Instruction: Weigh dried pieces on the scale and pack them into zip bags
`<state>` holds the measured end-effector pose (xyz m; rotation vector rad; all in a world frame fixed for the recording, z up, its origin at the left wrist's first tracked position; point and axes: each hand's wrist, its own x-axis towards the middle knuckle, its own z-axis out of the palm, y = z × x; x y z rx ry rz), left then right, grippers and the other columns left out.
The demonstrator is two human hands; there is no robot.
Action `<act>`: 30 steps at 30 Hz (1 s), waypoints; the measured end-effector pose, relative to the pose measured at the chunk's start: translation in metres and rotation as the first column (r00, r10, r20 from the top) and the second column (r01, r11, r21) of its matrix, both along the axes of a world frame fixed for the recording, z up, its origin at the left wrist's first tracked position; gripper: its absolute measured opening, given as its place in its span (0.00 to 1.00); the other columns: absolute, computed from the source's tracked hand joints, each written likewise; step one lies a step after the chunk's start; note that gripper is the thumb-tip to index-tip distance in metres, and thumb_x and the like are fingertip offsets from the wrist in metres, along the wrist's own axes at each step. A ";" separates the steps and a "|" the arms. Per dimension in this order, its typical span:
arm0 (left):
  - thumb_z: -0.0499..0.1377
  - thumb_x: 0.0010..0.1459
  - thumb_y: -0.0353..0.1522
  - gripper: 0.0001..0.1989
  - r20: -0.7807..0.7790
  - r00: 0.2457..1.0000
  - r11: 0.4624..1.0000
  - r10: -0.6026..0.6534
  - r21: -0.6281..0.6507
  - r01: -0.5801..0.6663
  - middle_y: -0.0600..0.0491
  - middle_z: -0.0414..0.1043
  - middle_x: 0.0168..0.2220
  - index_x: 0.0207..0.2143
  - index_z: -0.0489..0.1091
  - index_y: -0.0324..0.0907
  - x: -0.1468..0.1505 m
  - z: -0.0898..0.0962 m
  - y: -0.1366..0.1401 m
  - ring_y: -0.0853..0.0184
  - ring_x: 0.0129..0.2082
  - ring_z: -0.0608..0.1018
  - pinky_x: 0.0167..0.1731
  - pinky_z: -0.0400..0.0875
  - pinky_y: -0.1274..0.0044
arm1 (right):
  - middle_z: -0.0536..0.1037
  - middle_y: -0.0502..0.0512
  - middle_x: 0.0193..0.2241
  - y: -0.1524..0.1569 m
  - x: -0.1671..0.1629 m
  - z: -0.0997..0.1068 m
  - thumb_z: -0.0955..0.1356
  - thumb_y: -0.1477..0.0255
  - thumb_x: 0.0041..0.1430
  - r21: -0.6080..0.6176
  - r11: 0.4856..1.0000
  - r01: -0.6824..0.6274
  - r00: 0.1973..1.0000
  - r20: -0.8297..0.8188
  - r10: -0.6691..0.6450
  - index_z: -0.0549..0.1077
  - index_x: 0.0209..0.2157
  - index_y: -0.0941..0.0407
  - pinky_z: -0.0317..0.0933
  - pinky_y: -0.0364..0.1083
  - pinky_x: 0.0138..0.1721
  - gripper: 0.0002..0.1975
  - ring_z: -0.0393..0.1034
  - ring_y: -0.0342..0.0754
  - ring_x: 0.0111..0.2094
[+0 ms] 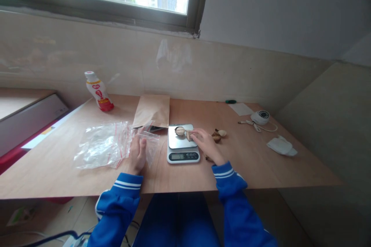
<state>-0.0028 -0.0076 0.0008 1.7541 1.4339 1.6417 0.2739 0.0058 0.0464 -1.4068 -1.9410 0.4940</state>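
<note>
A kitchen scale [183,157] sits on the wooden tabletop [174,179], near the middle of its width and set back from the near edge, with its display facing that edge; the digits are too small to read. On its metal plate lie a pale, rounded piece [180,131] and, just to the right, a smaller brownish piece [188,136]. The right hand [206,142] reaches over the plate's right side with its fingers at the smaller piece; whether they pinch it or only touch it, I cannot tell. Beyond that hand, toward the tabletop's right edge, more brown and pale pieces [217,136] lie in a little group. The left hand [137,153] stands on its side left of the scale, thumb uppermost and not clenched, its fingertips beside a small clear bag [150,146]; I cannot tell whether it grips the plastic. Larger clear bags [100,146] spread from there toward the left edge. A brown paper pouch [153,109] lies behind the scale, close to the far edge, and a red and white bottle [100,92] stands near the far left corner. Toward the far right corner are a green-handled tool [231,101], a sheet of paper [241,109] and a white dome camera [260,117] with its cable; a crumpled white item [281,146] lies by the right edge.
</note>
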 end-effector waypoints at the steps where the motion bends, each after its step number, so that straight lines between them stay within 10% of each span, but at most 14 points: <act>1: 0.45 0.64 0.43 0.25 0.002 1.000 1.000 -0.004 0.001 0.004 0.45 0.62 0.59 0.59 0.59 0.42 0.000 0.000 0.000 0.59 0.61 0.62 0.61 0.51 0.63 | 0.74 0.57 0.45 -0.006 0.006 -0.003 0.62 0.65 0.62 0.008 1.000 0.018 1.000 0.002 -0.018 0.73 0.42 0.53 0.61 0.52 0.51 0.12 0.67 0.52 0.49; 11: 0.44 0.64 0.43 0.26 -0.049 0.998 0.999 -0.026 0.020 0.027 0.43 0.63 0.58 0.59 0.60 0.40 0.000 0.000 0.001 0.58 0.60 0.63 0.60 0.53 0.62 | 0.71 0.59 0.48 -0.057 0.050 -0.024 0.66 0.70 0.54 -0.162 0.977 0.138 0.989 0.069 -0.129 0.70 0.44 0.54 0.61 0.56 0.53 0.14 0.65 0.56 0.52; 18: 0.44 0.64 0.44 0.25 -0.017 1.000 1.000 -0.006 -0.005 0.006 0.45 0.62 0.59 0.59 0.60 0.42 0.001 0.001 0.000 0.58 0.60 0.63 0.61 0.51 0.61 | 0.74 0.57 0.47 -0.044 -0.002 0.018 0.65 0.73 0.55 0.011 1.000 0.009 0.999 -0.041 -0.009 0.66 0.50 0.53 0.65 0.51 0.48 0.19 0.70 0.52 0.47; 24: 0.44 0.65 0.43 0.25 -0.030 0.999 1.000 -0.013 -0.017 0.013 0.45 0.63 0.58 0.59 0.59 0.42 -0.001 -0.002 0.002 0.59 0.60 0.63 0.61 0.51 0.62 | 0.68 0.60 0.56 -0.017 -0.043 0.005 0.64 0.79 0.54 0.145 0.973 -0.177 0.984 0.048 0.172 0.65 0.55 0.54 0.52 0.58 0.59 0.25 0.60 0.55 0.58; 30: 0.44 0.65 0.42 0.24 -0.075 0.997 1.000 -0.020 0.005 0.020 0.44 0.64 0.58 0.59 0.59 0.41 0.000 0.002 0.000 0.59 0.59 0.64 0.60 0.54 0.61 | 0.65 0.58 0.58 -0.029 -0.012 -0.021 0.60 0.71 0.62 0.175 0.980 0.099 0.992 -0.095 -0.083 0.68 0.52 0.52 0.51 0.58 0.60 0.17 0.55 0.53 0.61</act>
